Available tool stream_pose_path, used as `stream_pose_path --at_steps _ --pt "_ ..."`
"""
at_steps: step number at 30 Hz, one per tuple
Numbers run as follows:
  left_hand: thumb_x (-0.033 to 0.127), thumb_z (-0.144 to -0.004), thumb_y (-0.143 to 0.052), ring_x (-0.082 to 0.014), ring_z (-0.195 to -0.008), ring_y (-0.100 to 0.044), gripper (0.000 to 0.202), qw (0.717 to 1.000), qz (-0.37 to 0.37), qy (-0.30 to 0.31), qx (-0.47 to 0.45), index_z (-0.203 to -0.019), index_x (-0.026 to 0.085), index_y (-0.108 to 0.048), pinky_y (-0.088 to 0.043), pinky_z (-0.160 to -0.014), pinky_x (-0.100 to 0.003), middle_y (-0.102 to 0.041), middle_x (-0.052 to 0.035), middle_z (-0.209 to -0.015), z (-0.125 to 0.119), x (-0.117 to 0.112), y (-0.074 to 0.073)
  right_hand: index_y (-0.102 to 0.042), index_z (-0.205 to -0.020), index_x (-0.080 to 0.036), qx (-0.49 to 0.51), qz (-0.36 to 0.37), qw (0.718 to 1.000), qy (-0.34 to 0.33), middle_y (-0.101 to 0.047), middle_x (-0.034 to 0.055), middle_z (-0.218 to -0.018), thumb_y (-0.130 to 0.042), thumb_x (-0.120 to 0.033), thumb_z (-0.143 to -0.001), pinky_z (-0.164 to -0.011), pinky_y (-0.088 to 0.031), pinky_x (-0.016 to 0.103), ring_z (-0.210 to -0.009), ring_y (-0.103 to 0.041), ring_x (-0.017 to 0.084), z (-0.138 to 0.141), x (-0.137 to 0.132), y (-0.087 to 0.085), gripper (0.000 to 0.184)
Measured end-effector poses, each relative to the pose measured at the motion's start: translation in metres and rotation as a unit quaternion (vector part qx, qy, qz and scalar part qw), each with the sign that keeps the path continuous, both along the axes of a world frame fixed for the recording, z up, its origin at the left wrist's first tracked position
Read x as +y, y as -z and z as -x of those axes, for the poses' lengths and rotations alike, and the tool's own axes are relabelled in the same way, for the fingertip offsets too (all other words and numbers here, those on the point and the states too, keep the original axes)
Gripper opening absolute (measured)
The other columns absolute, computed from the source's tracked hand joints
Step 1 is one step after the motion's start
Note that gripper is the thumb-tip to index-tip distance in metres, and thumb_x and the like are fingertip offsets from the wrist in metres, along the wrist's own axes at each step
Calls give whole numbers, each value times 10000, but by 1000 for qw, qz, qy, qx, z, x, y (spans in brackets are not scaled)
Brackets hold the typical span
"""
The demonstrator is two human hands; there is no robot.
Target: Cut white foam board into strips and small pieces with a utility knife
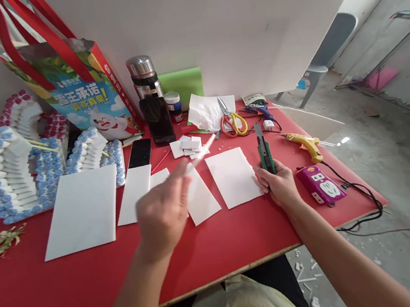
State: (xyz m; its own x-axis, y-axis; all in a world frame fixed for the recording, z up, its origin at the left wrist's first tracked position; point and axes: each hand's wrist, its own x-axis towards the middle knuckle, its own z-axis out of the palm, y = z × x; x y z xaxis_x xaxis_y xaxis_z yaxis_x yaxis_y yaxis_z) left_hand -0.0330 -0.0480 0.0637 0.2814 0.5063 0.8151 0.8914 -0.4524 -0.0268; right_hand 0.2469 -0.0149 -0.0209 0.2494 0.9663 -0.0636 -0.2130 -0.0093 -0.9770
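Observation:
Between the fingers of my left hand [164, 209] is a narrow white strip [204, 150], pointing up to the right; the hand is slightly blurred. My right hand [279, 181] is closed around a green and black utility knife [265, 152], its blade end directed away from me. A squarish white board piece [234, 177] lies just left of the knife. Beneath and beside my left hand are a longer white piece [202, 200] and another white piece [134, 196]. A large white board [82, 212] rests farther left. Small white offcuts [192, 145] are piled beyond the strip.
Scissors [233, 120], a yellow glue gun [305, 145] and a purple power socket [321, 187] occupy the right side of the red table [221, 254]. At the back stand a thermos [143, 75], a phone [158, 119] and a shopping bag [91, 99]. Blue-and-white crafts [17, 173] fill the left.

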Motion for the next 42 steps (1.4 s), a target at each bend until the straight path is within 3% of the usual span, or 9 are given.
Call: stream_pose_path --at_steps 4,16,19,21,24,28,31,37,42 --pt "202 -974 -572 -178 -657 -728 388 997 -26 -61 -51 -1361 235 -593 -532 -619 -285 -794 -54 -974 23 5 -2 -543 -811 -214 -23 1 1000 14 -386 -108 -503 -767 -334 -767 -348 -352 212 -378 -358 68 1 0 0 258" --pt "154 -906 -673 -208 -860 -759 586 1000 5 28 9 -1459 185 -481 -595 -761 -292 -763 -87 -1122 -8 4 20 -515 -811 -221 -27 -6 1000 6 -395 -107 -506 -762 -373 -774 -370 -363 217 -390 -377 73 0 0 1 293" --pt "167 -951 -605 -229 -1051 -724 544 994 61 82 41 -1472 163 -448 -592 -912 -350 -711 -114 -1244 -27 -1 30 -499 -828 -229 -50 4 998 23 -452 -99 -511 -754 -431 -774 -378 -374 220 -391 -413 83 1 -1 1 330" --pt "171 -967 -571 -244 -1149 -682 399 983 113 123 73 -1363 119 -550 -555 -1009 -388 -682 -140 -1290 -44 -7 38 -496 -839 -232 -76 18 997 23 -486 -96 -502 -745 -471 -778 -370 -370 221 -374 -421 89 3 -1 0 351" --pt "284 -978 -563 -267 -1113 -690 279 962 208 143 102 -1165 101 -661 -543 -1019 -432 -708 -153 -1235 -66 -16 48 -522 -846 -225 -123 45 991 10 -489 -94 -461 -747 -504 -761 -345 -351 223 -343 -415 97 6 0 0 369" --pt "313 -973 -569 -236 -1085 -683 231 931 291 185 117 -1079 137 -673 -499 -1056 -414 -717 -120 -1201 -74 -13 49 -557 -858 -215 -183 75 980 -11 -488 -93 -445 -763 -448 -710 -345 -360 236 -338 -424 113 4 6 1 345" --pt "352 -953 -600 -242 -1183 -635 256 921 323 182 117 -1113 162 -661 -431 -1117 -426 -674 -119 -1291 -67 2 48 -576 -880 -219 -275 105 955 -36 -538 -69 -483 -722 -397 -719 -384 -379 248 -378 -472 135 0 11 -3 280" --pt "680 -888 -513 -370 -1414 -429 787 926 355 95 90 -1334 32 -548 -281 -1187 -569 -481 -279 -1472 -57 25 70 -499 -736 -233 -542 112 829 -83 -626 12 -644 -613 -308 -767 -518 -361 255 -603 -572 176 3 25 -22 140" --pt "784 -831 -478 -360 -1421 -422 965 920 366 131 48 -1430 28 -455 -180 -1223 -581 -450 -273 -1499 -48 29 79 -428 -706 -241 -556 117 815 -110 -613 22 -664 -595 -293 -783 -537 -356 262 -585 -553 170 19 33 -28 192"
